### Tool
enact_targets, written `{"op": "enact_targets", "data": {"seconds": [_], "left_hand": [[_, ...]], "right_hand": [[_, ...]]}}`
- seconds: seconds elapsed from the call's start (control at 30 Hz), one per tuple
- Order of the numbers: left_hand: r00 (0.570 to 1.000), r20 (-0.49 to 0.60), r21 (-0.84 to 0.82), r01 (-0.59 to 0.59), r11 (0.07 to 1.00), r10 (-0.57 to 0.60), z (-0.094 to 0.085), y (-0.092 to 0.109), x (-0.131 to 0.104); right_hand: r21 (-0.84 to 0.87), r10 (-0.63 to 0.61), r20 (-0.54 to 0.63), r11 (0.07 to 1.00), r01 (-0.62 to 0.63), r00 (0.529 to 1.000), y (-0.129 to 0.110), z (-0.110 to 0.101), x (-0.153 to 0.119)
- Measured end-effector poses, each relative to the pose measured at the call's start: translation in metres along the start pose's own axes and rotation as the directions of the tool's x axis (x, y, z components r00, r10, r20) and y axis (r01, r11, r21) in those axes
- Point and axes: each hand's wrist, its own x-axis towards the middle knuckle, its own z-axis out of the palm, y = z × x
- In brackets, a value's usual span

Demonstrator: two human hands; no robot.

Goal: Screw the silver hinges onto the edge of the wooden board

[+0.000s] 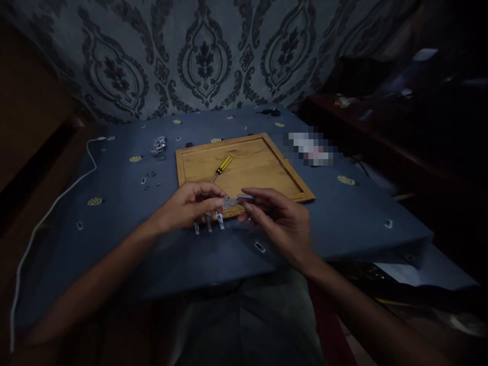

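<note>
My left hand (196,202) pinches a small silver metal fitting (230,202) between thumb and fingers, above the near edge of a wooden framed panel (244,173). My right hand (280,218) is closed on a flat silver metal strip (244,196) close beside that fitting; whether the two are one piece I cannot tell. Several similar metal fittings, one of them a metal tab (220,220), stick out from the panel's near edge below my hands. On the panel lies a yellow and black screwdriver (222,168), its tip toward my left hand.
A pile of metal fittings (159,146) and several small screws (153,174) lie left of the panel on the blue tablecloth (114,239). A white cable (57,201) runs down the left. A dark tool (270,111) lies at the back, a blurred packet (310,148) at right.
</note>
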Motion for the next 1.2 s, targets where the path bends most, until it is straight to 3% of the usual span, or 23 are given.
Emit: {"op": "enact_targets", "data": {"seconds": [0.23,0.4,0.7,0.87,1.2], "left_hand": [[0.999,-0.046,-0.168,0.016,0.986,-0.024,-0.004,-0.004,0.005],[0.994,-0.096,-0.242,0.024,0.97,-0.049,0.001,-0.006,0.003],[0.979,-0.171,-0.238,0.065,0.969,-0.108,0.003,-0.017,0.007],[0.981,-0.109,-0.202,0.134,0.97,-0.159,0.008,-0.019,0.012],[0.999,-0.028,0.012,0.021,1.0,-0.02,0.021,-0.028,0.026]], "right_hand": [[-0.014,-0.059,-0.019,0.998,0.059,0.998,0.001,0.007,0.001],[-0.006,-0.018,-0.005,1.0,0.018,1.0,0.008,0.011,-0.002],[-0.119,-0.134,0.17,0.981,0.155,0.976,0.006,0.004,-0.014],[-0.074,-0.025,0.242,0.996,0.044,0.97,0.013,0.002,-0.022],[0.006,0.143,0.176,0.989,-0.146,0.974,0.033,0.003,-0.029]]}}
